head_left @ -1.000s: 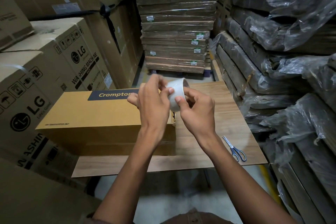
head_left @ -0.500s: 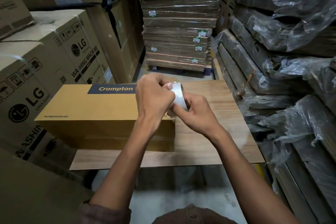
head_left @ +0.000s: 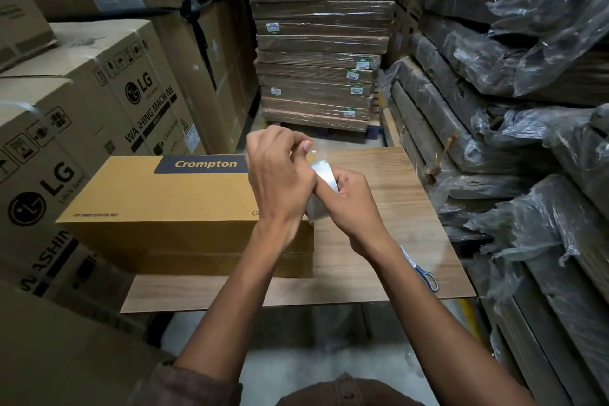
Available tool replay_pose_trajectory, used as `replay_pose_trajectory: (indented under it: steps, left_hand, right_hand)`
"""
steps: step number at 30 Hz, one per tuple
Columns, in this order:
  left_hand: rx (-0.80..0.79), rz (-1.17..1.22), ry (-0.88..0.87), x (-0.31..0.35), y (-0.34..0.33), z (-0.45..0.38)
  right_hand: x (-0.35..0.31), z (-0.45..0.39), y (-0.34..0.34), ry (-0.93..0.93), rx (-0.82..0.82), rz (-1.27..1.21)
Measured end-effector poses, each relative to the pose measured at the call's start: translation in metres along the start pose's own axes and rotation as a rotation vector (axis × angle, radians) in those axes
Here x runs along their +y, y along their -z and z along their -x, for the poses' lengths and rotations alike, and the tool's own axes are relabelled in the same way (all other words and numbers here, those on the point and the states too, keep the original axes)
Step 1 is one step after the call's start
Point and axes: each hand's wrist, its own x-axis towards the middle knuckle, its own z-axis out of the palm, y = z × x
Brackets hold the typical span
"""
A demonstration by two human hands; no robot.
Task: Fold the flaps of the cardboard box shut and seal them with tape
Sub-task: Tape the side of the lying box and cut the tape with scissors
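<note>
A long yellow-brown cardboard box (head_left: 171,194) marked "Crompton" lies on its side on a wooden board (head_left: 395,208), its right end hidden behind my hands. My right hand (head_left: 354,208) grips a roll of clear tape (head_left: 324,176) from below, just off the box's right end. My left hand (head_left: 280,175) is over the roll, thumb and fingertips pinched at its upper edge, where a short clear strip of tape (head_left: 311,150) lifts off.
Blue-handled scissors (head_left: 425,272) lie on the board's right front, partly behind my right forearm. Large LG cartons (head_left: 99,102) stand to the left. Wrapped flat-carton stacks (head_left: 319,43) rise behind, and plastic-covered bundles (head_left: 510,92) line the right.
Both hands moved down and slightly right with the roll. The roll turned from showing its open core to edge-on, and my left fingers now pinch a lifted tape end.
</note>
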Motion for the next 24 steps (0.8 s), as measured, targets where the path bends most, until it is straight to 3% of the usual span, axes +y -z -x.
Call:
replay_pose_trajectory:
  steps: [5,11,15,21,24]
  left_hand:
    - [-0.079,-0.028,0.113,-0.002,0.005,-0.010]
    - [-0.179,0.412,0.338,-0.008,0.017,-0.019]
    - [-0.198,0.538,0.517,-0.008,0.014,-0.014]
    - [-0.440,0.567,0.682,-0.015,0.012,-0.019]
    - [-0.554,0.477,0.610,-0.018,0.011,-0.022]
  right_hand:
    - [-0.005,0.001,0.016,0.057,-0.137,-0.021]
    - [-0.008,0.006,0.028,0.149,-0.160,0.095]
    - [-0.008,0.005,0.030,0.156,-0.143,0.130]
    - [0.002,0.003,0.038,0.157,-0.109,0.252]
    - [0.007,0.007,0.038,0.162,-0.097,0.307]
